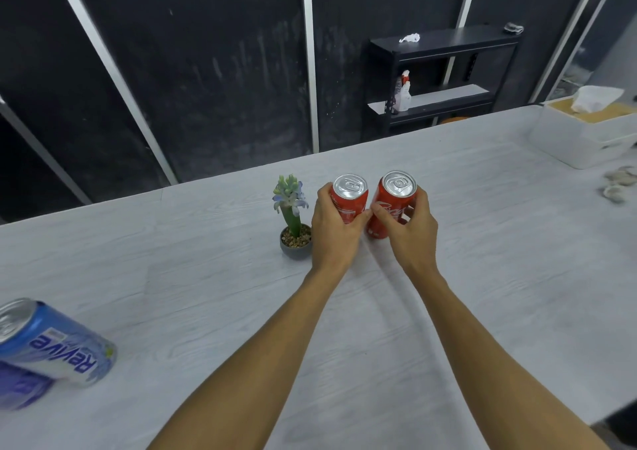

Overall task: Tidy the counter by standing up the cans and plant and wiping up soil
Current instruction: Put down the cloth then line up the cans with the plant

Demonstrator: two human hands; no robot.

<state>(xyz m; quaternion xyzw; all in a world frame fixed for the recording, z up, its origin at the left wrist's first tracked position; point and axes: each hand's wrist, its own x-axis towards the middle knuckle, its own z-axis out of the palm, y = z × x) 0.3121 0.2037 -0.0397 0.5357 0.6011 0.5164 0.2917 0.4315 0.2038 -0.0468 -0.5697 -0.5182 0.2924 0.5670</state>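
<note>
Two red cans upright: left hand point(332, 229) grips left red can point(349, 197), right hand point(410, 229) grips right red can point(391, 205). One potted plant point(293, 218) upright. One blue can point(51, 342) lying on tabletop point(482, 243).

blue can point(51, 342): top cut by left edge | purple can point(20, 389): mostly out of frame, blurred | tissue box point(582, 136): cropped right | left red can point(349, 198): base behind left hand point(336, 227)

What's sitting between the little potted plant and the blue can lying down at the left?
Nothing: the head view shows only bare counter between the potted plant and the blue can.
</note>
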